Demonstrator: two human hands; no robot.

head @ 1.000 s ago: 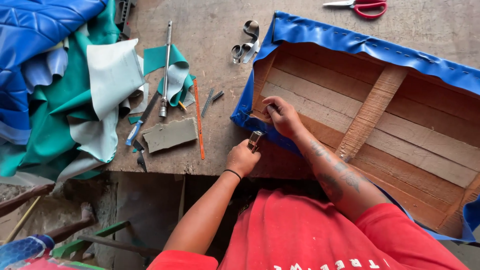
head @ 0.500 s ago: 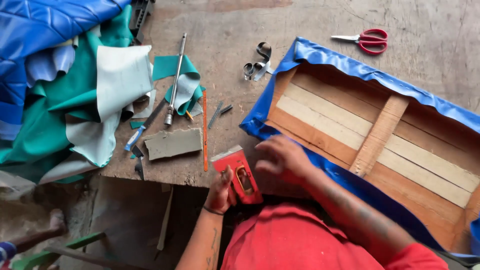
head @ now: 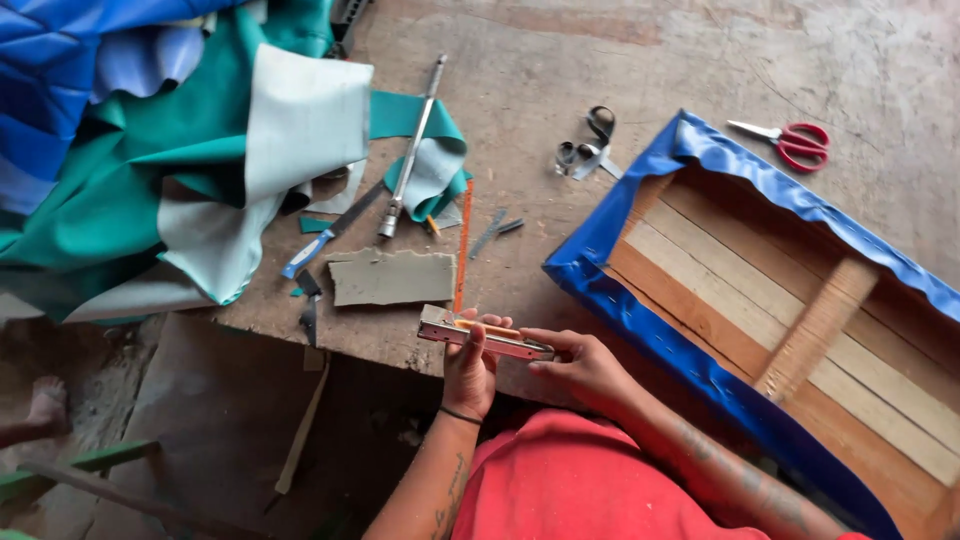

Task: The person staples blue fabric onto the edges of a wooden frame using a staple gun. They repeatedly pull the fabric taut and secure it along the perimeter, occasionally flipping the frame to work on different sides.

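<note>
Held level over the near edge of the scarred wooden workbench [head: 640,60]: a slim metal staple gun [head: 485,337], left hand [head: 468,365] clenched around its middle, right hand [head: 580,362] pinching its rear end with fingertips. Best kept steady and square, probably for loading. Beside it, a slatted wooden frame [head: 800,320] wrapped in glossy blue vinyl [head: 640,215]; further off, red-handled scissors [head: 795,143] and crumpled green fabric [head: 120,190].

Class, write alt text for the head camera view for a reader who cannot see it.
Both hands, left hand and right hand, hold a metal staple gun at a worn workbench edge. Beside them lies a wooden frame edged with blue vinyl; red scissors and green fabric lie farther off.
</note>
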